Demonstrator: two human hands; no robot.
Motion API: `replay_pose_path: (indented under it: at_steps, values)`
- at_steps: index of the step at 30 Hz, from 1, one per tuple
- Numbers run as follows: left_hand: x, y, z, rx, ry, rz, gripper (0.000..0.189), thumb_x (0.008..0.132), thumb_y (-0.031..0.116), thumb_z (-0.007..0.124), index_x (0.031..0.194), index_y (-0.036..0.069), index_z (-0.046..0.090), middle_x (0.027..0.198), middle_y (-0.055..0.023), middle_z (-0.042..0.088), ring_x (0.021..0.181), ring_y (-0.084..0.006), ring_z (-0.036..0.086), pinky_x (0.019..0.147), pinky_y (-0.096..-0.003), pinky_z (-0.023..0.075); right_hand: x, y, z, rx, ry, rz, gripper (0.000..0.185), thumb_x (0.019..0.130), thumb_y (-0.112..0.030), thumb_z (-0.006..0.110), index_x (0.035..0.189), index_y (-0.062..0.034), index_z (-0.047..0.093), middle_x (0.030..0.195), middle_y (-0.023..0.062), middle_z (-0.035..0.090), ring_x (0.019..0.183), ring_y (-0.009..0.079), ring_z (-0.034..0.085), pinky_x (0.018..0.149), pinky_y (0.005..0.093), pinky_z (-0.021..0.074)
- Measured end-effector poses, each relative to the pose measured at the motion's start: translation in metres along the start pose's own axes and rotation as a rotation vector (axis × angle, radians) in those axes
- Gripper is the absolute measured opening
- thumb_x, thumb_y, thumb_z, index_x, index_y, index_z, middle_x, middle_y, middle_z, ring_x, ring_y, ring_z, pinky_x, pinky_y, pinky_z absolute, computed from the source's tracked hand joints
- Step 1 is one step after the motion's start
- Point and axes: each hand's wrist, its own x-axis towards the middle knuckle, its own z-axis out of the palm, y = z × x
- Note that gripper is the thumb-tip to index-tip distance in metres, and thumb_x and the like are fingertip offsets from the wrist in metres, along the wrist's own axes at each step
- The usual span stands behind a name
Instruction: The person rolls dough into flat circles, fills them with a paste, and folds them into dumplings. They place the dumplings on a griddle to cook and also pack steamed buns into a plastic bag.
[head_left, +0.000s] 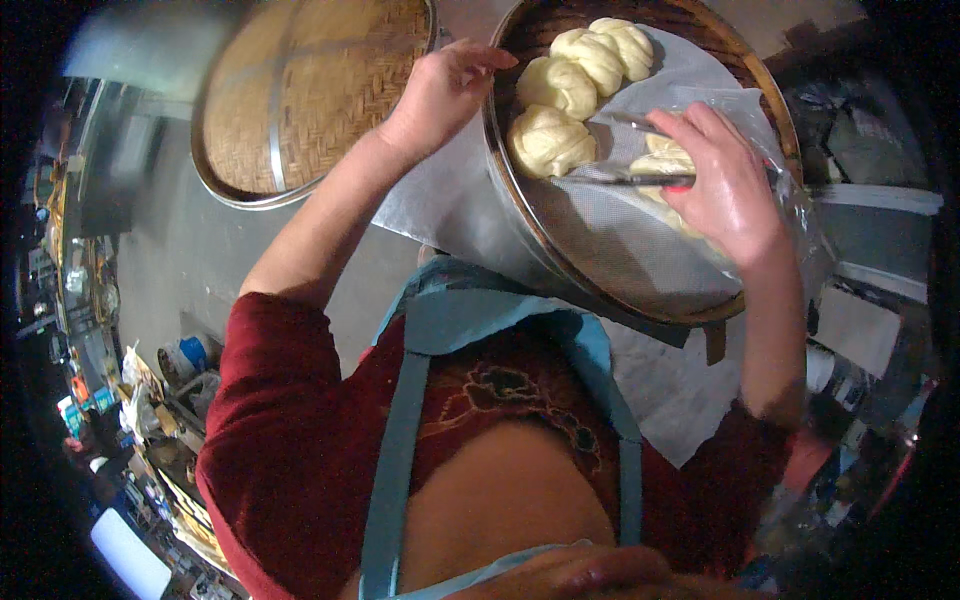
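Note:
Pale twisted steamed buns (555, 139) sit along the left side of a round bamboo steamer (780, 97), on a white mesh liner (622, 251). My right hand (716, 176) grips metal tongs (622, 180) with red parts at the grip. The tongs' arms are spread, their tips pointing left towards the nearest bun. Under and beside that hand lies a clear plastic bag (731, 120) with more pale buns (664, 157) in it, partly hidden by the hand. My left hand (454, 86) is at the steamer's left rim, fingers curled over the edge.
A woven bamboo steamer lid (315, 97) with a metal strip lies to the left. Beneath the steamer a pale sheet (442, 195) sticks out towards me. Mixed household items and a container with a blue patch (191, 352) crowd the lower left. A pale panel (855, 326) stands at right.

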Motion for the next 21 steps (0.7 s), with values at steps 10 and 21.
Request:
replay_pose_path:
  at_steps: [10,21]
  values:
    - [0.083,-0.018,0.032,-0.405,-0.463,-0.024,0.034,0.084,-0.002,0.052,0.116,0.003,0.061,0.119,-0.0061,0.060,0.115,-0.0197,0.052,0.101,-0.0306,0.0379,0.005,-0.011,0.006,-0.109,0.038,-0.048,0.063,0.056,-0.002,0.075,0.116,-0.0048,0.055,0.099,0.0116,0.051,0.097,0.0302,0.052,0.086,0.0387,0.0431]
    - [0.103,-0.032,0.044,-0.303,-0.651,0.088,0.033,0.088,0.015,0.049,0.115,0.001,0.061,0.113,-0.0084,0.063,0.108,-0.0200,0.056,0.098,-0.0323,0.0414,0.012,-0.010,0.032,-0.227,-0.124,-0.020,0.059,0.059,-0.004,0.074,0.115,-0.0041,0.053,0.100,0.0112,0.053,0.094,0.0281,0.057,0.079,0.0373,0.0477]
